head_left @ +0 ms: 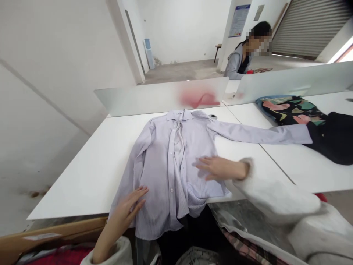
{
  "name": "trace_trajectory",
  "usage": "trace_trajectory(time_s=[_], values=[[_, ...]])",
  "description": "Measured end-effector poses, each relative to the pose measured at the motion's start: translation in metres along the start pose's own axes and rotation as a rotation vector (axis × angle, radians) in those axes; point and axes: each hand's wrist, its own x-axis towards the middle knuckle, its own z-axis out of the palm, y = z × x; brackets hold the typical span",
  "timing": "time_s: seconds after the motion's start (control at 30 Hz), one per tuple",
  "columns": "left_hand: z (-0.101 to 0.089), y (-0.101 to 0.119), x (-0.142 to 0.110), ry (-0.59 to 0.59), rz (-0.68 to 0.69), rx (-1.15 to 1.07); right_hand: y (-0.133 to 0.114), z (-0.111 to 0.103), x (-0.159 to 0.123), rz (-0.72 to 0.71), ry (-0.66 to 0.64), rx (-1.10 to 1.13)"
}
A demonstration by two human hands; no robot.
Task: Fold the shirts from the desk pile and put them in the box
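I find the pale lilac shirt (158, 154) lying front up on the white table (82, 173), collar toward the frosted divider (154, 97), hem over the near edge, one sleeve extended right to the black garment (342, 136). My left hand (127, 208) is at the lower left front, my blurred right hand (216, 168) over the opposite panel. Both grips are released, fingers extended; I cannot tell whether the right palm touches cloth.

I've got left hand (125, 211) palm down, fingers (138, 194) angled forward-right, thumb (139, 207) apart, left forearm (103, 244) partly bare, right hand (220, 168) farther forward, palm down, slightly blurred, fingers fanned leftward, right wrist (242, 170) roughly straight, both forearms angled inward
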Motion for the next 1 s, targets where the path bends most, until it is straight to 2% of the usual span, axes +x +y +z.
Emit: trace_trajectory(time_s=[0.1, 0.17, 0.27, 0.4, 0.5, 0.53, 0.63, 0.7, 0.77, 0.93, 1.0], values=[[0.013, -0.017, 0.031, -0.052, 0.103, 0.139, -0.017, 0.028, -0.069, 0.088, 0.003, -0.040], [0.026, -0.025, 0.045, -0.083, 0.116, 0.219, -0.027, 0.050, -0.095, 0.237, 0.145, -0.018], [0.041, -0.032, 0.056, -0.098, 0.098, 0.281, -0.040, 0.079, -0.105, 0.481, 0.433, 0.033], [0.049, -0.035, 0.057, -0.057, 0.083, 0.308, -0.059, 0.096, -0.090, 0.604, 0.653, 0.285], [0.049, -0.034, 0.055, -0.031, 0.078, 0.311, -0.071, 0.095, -0.083, 0.628, 0.758, 0.572], [0.049, -0.033, 0.055, -0.025, 0.076, 0.308, -0.073, 0.094, -0.083, 0.619, 0.757, 0.630], [0.048, -0.032, 0.055, -0.006, 0.069, 0.285, -0.078, 0.088, -0.084, 0.527, 0.610, 0.673], [0.047, -0.031, 0.055, 0.003, 0.064, 0.263, -0.078, 0.083, -0.084, 0.496, 0.575, 0.646], [0.046, -0.030, 0.055, 0.000, 0.060, 0.246, -0.078, 0.077, -0.084, 0.546, 0.675, 0.644], [0.044, -0.028, 0.055, 0.000, 0.049, 0.236, -0.082, 0.050, -0.098, 0.786, 0.995, 0.606], [0.044, -0.027, 0.055, 0.007, 0.054, 0.236, -0.081, 0.038, -0.112, 0.820, 1.049, 0.603]])
